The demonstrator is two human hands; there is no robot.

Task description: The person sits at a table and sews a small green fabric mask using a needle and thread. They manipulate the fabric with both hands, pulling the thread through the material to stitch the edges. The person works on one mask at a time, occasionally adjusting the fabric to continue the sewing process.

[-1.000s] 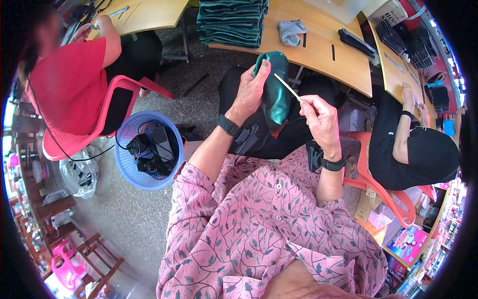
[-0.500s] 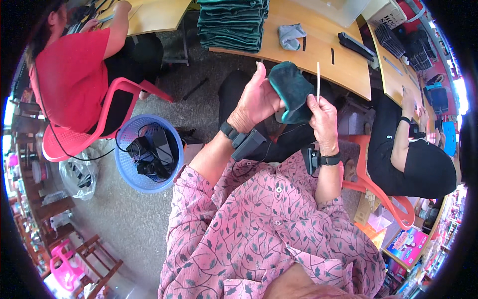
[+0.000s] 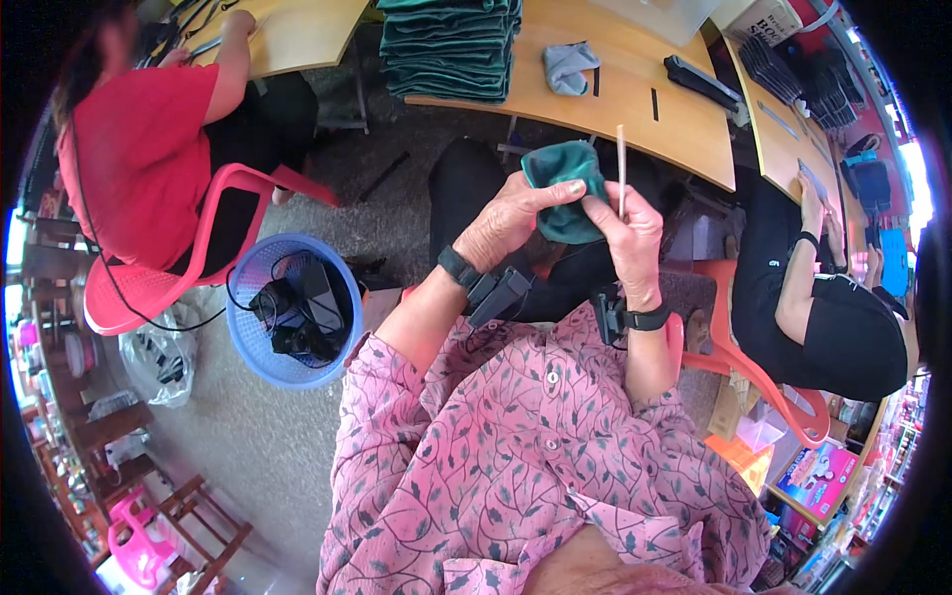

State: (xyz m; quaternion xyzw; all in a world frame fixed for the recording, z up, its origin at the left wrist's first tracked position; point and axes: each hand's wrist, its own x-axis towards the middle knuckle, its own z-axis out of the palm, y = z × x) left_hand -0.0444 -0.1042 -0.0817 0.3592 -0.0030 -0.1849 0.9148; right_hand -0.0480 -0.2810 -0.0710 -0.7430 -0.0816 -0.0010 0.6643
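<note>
A small dark green velvet piece, like a pouch (image 3: 565, 221), hangs between my hands above my lap. My left hand (image 3: 514, 216) grips its left side, the thumb laid across the front and the fingers behind it. The right edge of the pouch is pinched by my right hand (image 3: 629, 233). A thin pale stick (image 3: 622, 164) stands upright from that same hand, held between the fingers. Both wrists wear black straps with small devices. What lies inside the pouch cannot be seen.
Ahead, a wooden table (image 3: 625, 109) bears a tall stack of green velvet pieces (image 3: 451, 55), a grey cloth (image 3: 568, 71) and a black case (image 3: 702, 83). A blue basket (image 3: 347, 347) of black electronics stands at left. Co-workers sit left and right on red chairs.
My left hand, open with its thumb raised before, has closed on the pouch, thumb over its front. The pouch has turned and crumpled; the stick stays in my right hand.
</note>
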